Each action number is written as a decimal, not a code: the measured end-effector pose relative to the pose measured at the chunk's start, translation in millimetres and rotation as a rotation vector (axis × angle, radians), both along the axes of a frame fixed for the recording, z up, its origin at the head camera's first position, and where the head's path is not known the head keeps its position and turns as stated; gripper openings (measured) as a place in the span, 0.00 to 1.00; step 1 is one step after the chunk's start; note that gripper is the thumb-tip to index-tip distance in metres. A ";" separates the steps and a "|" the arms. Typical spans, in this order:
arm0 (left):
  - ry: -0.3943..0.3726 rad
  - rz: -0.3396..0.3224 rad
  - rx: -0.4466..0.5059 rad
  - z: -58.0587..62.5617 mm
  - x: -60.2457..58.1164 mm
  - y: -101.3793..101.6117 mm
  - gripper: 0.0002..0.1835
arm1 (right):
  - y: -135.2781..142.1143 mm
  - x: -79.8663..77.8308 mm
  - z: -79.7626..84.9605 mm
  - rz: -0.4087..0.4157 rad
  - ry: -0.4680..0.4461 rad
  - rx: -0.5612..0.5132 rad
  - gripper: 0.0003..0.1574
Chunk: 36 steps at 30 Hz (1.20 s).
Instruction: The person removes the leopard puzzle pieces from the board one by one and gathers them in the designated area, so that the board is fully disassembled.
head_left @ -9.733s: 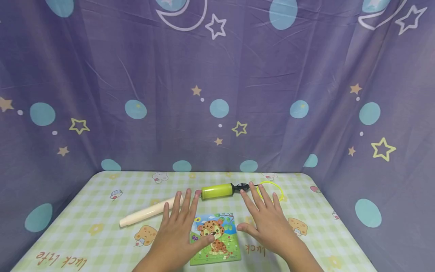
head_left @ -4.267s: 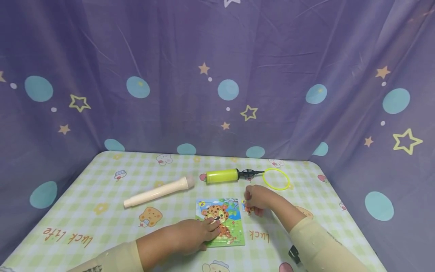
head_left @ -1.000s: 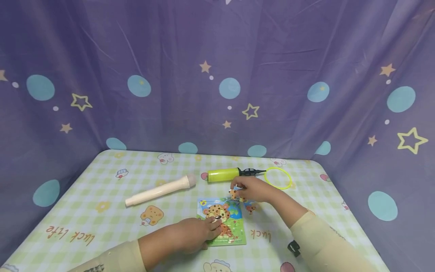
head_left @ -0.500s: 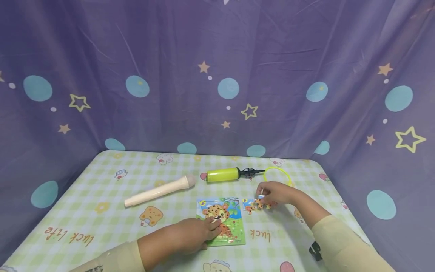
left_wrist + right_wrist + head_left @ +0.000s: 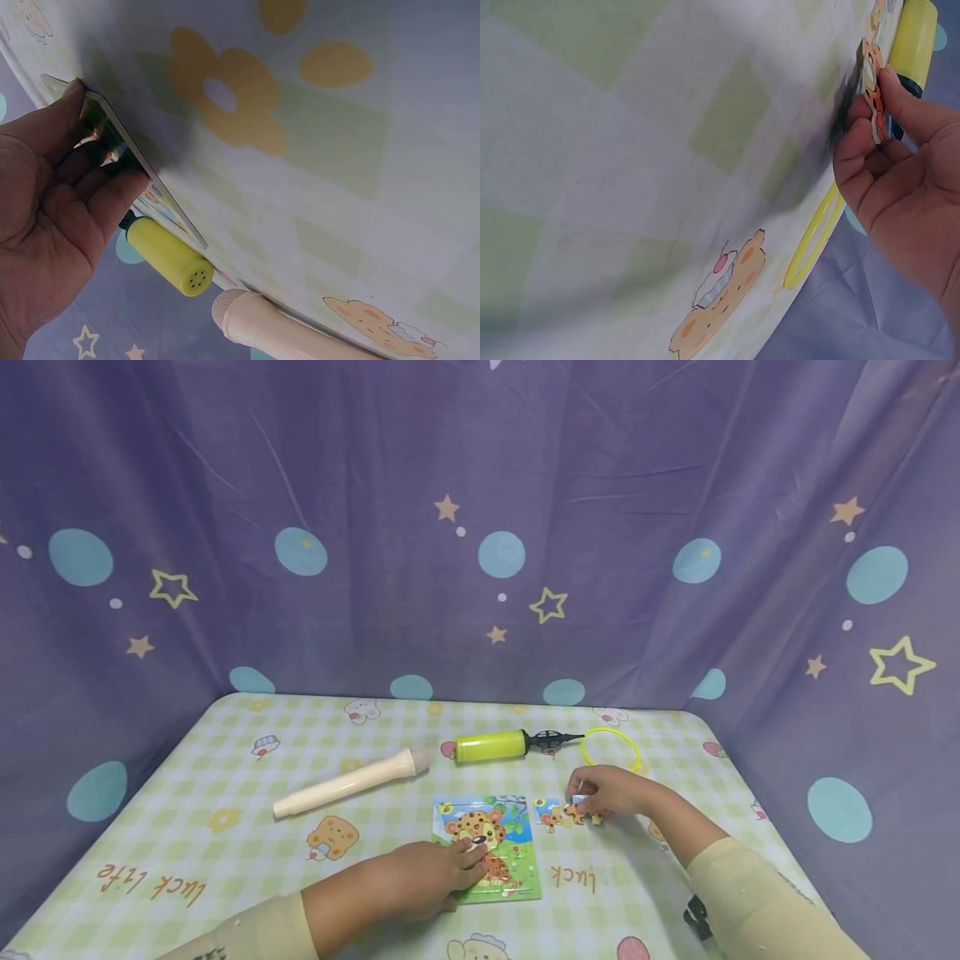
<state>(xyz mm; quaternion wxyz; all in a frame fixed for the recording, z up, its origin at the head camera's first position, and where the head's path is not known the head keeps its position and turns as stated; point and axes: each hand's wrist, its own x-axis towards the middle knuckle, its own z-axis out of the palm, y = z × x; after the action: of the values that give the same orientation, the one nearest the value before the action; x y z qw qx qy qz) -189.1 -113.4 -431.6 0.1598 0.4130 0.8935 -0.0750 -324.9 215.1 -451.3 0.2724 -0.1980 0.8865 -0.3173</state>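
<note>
A jigsaw puzzle board with a leopard picture lies on the checked cloth in the head view. My left hand rests on its lower left part, fingers over the picture; the left wrist view shows the thumb at the board's edge. Right of the board, my right hand pinches a puzzle piece between thumb and fingers, low over the cloth. Another puzzle piece, with blue sky and an orange ear, lies just left of it. In the right wrist view the held piece is seen nearly edge-on.
Behind the board lies a yellow balloon pump with a black nozzle. A yellow ring sits at its tip, partly behind the right hand. To the left is a cream toy microphone. A purple curtain stands behind the table.
My right hand has carried the puzzle piece from the board's upper right corner rightward and down, beside the piece on the cloth. The left hand has stayed on the board.
</note>
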 end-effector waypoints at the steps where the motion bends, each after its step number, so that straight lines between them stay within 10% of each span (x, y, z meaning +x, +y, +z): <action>1: 0.001 -0.002 0.002 -0.4 0.0 -0.3 0.33 | 0.4 -0.4 -0.8 0.001 -0.004 -0.006 0.08; 11: -0.017 0.013 0.014 -3.8 -1.0 -0.3 0.33 | 3.1 -0.8 -4.4 0.004 -0.047 -0.074 0.08; 20: -0.015 0.020 0.016 -1.7 -0.3 0.4 0.33 | -5.6 -1.7 -6.0 -0.024 0.163 0.156 0.09; 36: -0.034 0.030 0.015 0.1 0.2 1.2 0.33 | -5.5 -2.3 -13.1 0.013 0.259 0.154 0.07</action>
<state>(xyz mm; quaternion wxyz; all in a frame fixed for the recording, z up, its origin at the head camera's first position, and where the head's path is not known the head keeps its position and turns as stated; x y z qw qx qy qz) -188.9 -112.2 -431.5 0.1726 0.4020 0.8973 -0.0587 -327.2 209.6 -464.4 0.1720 -0.2214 0.9347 -0.2182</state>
